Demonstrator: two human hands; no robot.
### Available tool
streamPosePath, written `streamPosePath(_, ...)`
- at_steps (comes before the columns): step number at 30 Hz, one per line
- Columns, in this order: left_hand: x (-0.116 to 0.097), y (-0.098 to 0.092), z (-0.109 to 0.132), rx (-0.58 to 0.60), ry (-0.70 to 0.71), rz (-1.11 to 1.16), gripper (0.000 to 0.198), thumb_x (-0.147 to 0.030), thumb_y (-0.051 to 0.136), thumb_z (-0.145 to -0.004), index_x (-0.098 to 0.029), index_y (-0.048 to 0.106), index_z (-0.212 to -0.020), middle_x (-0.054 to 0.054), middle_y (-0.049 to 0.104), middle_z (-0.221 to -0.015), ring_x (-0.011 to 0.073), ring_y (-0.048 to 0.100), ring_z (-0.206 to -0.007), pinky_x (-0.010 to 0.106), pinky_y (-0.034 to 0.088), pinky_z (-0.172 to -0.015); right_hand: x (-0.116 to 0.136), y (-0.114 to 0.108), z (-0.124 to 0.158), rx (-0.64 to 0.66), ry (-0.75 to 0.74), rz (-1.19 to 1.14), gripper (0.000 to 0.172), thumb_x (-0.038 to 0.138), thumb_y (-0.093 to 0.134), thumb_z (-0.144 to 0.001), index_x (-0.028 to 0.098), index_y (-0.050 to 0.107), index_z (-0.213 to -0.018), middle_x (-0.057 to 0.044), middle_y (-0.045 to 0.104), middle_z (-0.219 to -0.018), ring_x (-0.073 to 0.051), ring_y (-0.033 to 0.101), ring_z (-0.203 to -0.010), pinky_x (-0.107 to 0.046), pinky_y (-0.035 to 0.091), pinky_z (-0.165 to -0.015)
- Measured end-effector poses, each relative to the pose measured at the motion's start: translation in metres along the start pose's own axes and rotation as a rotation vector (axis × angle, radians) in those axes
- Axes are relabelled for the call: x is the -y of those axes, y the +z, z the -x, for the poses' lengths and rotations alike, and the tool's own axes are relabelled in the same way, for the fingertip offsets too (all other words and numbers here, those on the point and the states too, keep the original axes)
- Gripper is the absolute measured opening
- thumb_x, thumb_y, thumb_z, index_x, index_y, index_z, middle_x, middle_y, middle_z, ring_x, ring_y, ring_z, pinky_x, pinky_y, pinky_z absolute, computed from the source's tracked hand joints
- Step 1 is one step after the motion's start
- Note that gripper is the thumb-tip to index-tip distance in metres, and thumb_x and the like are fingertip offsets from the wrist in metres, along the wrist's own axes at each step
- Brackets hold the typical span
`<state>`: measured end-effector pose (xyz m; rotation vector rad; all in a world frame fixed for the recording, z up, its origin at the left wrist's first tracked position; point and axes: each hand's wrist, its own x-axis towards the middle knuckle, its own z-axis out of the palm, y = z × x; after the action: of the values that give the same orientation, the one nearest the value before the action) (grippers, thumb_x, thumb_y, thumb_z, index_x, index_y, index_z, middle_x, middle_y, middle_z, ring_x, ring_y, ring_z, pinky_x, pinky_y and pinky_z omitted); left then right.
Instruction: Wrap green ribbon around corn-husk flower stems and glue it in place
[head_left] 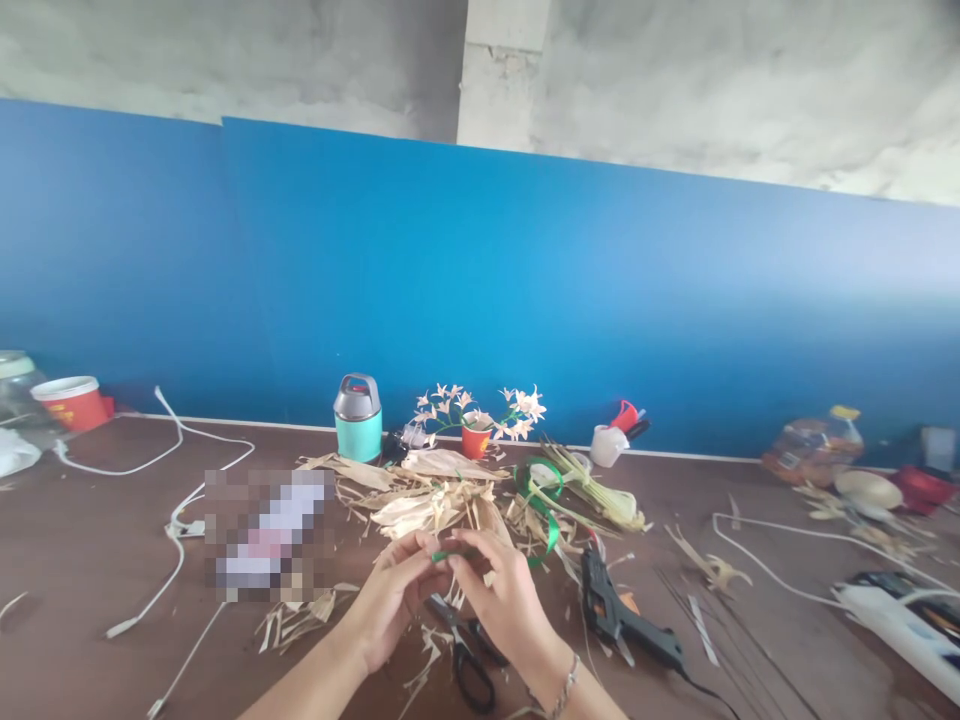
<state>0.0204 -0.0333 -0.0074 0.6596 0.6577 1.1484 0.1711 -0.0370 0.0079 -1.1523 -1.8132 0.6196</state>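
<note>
My left hand (397, 590) and my right hand (504, 592) meet above the table, their fingertips pinched on a small green piece (441, 556). Most of that piece is hidden by the fingers, so its kind is unclear. Below and between the hands lie black-handled scissors (472, 682), partly covered by the right hand. Just beyond the fingers spreads a pile of dry, pale husks (420, 510). A loose green ribbon (553, 532) curls to the right of the pile. To the right of my right hand rests a black glue gun (634, 625) with its cord trailing forward.
Behind the husks stand a turquoise food jar (358, 437) and a red paper cup (475, 441) with pale flowers. Pale green stalks (611, 497) lie right of centre. White cables (180, 560) cross the left side; a power strip (900, 635) sits at right. A blue partition (480, 270) closes the back.
</note>
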Motion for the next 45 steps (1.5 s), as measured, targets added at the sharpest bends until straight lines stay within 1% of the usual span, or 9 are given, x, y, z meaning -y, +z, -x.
streamPosePath(3, -0.001, 0.006, 0.003, -0.051, -0.023, -0.09, 0.023, -0.032, 0.073, -0.067, -0.018, 0.055, -0.065, -0.001, 0.06, -0.063, 0.0115, 0.057, -0.06, 0.02, 0.045, -0.055, -0.003, -0.002, -0.001, -0.046, -0.009, 0.006, 0.019, 0.027, 0.049, -0.083, 0.018, 0.065, -0.077, -0.005, 0.064, -0.073, -0.018, 0.059, -0.069, -0.028, 0.047, -0.063)
streamPosePath(5, -0.002, 0.008, 0.003, -0.089, -0.021, -0.154, 0.026, -0.035, 0.073, -0.065, -0.018, 0.053, -0.065, -0.005, 0.053, -0.056, 0.008, 0.049, -0.05, 0.016, 0.036, -0.045, -0.004, -0.001, -0.001, -0.045, 0.005, -0.019, 0.023, 0.03, 0.049, -0.084, 0.017, 0.062, -0.069, -0.003, 0.06, -0.065, -0.016, 0.055, -0.061, -0.026, 0.044, -0.057)
streamPosePath(9, 0.0, 0.006, 0.001, -0.14, 0.013, -0.286, 0.028, -0.039, 0.072, -0.064, -0.017, 0.054, -0.064, -0.011, 0.035, -0.042, 0.0027, 0.025, -0.036, 0.015, 0.014, -0.037, -0.005, 0.002, -0.002, 0.023, 0.091, -0.122, 0.027, 0.036, 0.05, -0.083, 0.017, 0.06, -0.066, 0.0, 0.054, -0.057, -0.013, 0.046, -0.052, -0.022, 0.037, -0.046)
streamPosePath(11, 0.002, 0.003, -0.001, -0.143, 0.003, -0.322, 0.028, -0.041, 0.07, -0.065, -0.018, 0.053, -0.065, -0.012, 0.03, -0.038, 0.0029, 0.021, -0.034, 0.016, 0.01, -0.036, -0.005, 0.003, -0.002, 0.046, 0.115, -0.144, 0.031, 0.039, 0.049, -0.083, 0.017, 0.06, -0.066, 0.001, 0.051, -0.055, -0.012, 0.043, -0.049, -0.022, 0.033, -0.043)
streamPosePath(15, 0.005, 0.003, -0.002, -0.134, 0.022, -0.33, 0.027, -0.039, 0.071, -0.064, -0.017, 0.054, -0.065, -0.007, 0.047, -0.044, 0.0058, 0.039, -0.036, 0.016, 0.023, -0.035, -0.006, 0.005, -0.001, 0.041, 0.119, -0.115, 0.032, 0.041, 0.046, -0.085, 0.017, 0.058, -0.067, 0.001, 0.05, -0.056, -0.012, 0.043, -0.05, -0.022, 0.034, -0.044)
streamPosePath(20, 0.001, 0.009, 0.002, -0.131, 0.008, -0.296, 0.026, -0.033, 0.074, -0.062, -0.016, 0.055, -0.061, -0.001, 0.061, -0.057, 0.011, 0.058, -0.053, 0.019, 0.041, -0.05, -0.008, 0.005, 0.0, 0.006, 0.113, -0.046, 0.032, 0.041, 0.046, -0.085, 0.018, 0.056, -0.064, 0.0, 0.053, -0.058, -0.014, 0.049, -0.055, -0.023, 0.039, -0.051)
streamPosePath(24, 0.0, 0.011, 0.005, -0.157, -0.009, -0.282, 0.025, -0.033, 0.075, -0.061, -0.016, 0.056, -0.061, -0.001, 0.063, -0.058, 0.0125, 0.061, -0.056, 0.021, 0.045, -0.056, -0.005, 0.005, -0.001, -0.009, 0.122, 0.0, 0.03, 0.039, 0.049, -0.084, 0.019, 0.057, -0.063, -0.001, 0.057, -0.057, -0.016, 0.052, -0.054, -0.025, 0.039, -0.05)
streamPosePath(30, 0.004, 0.007, 0.003, -0.146, -0.024, -0.3, 0.024, -0.034, 0.074, -0.063, -0.015, 0.059, -0.064, 0.001, 0.066, -0.061, 0.0135, 0.063, -0.061, 0.021, 0.046, -0.059, -0.008, 0.009, -0.001, -0.044, 0.127, 0.098, 0.034, 0.041, 0.05, -0.082, 0.02, 0.051, -0.055, 0.0, 0.052, -0.051, -0.015, 0.048, -0.05, -0.025, 0.035, -0.046)
streamPosePath(45, 0.006, 0.006, 0.002, -0.14, -0.007, -0.301, 0.024, -0.031, 0.075, -0.062, -0.015, 0.057, -0.061, -0.001, 0.066, -0.06, 0.0139, 0.063, -0.06, 0.025, 0.048, -0.065, -0.009, 0.011, -0.001, -0.042, 0.161, 0.093, 0.036, 0.042, 0.048, -0.082, 0.02, 0.043, -0.054, 0.0, 0.048, -0.052, -0.014, 0.045, -0.05, -0.025, 0.034, -0.048)
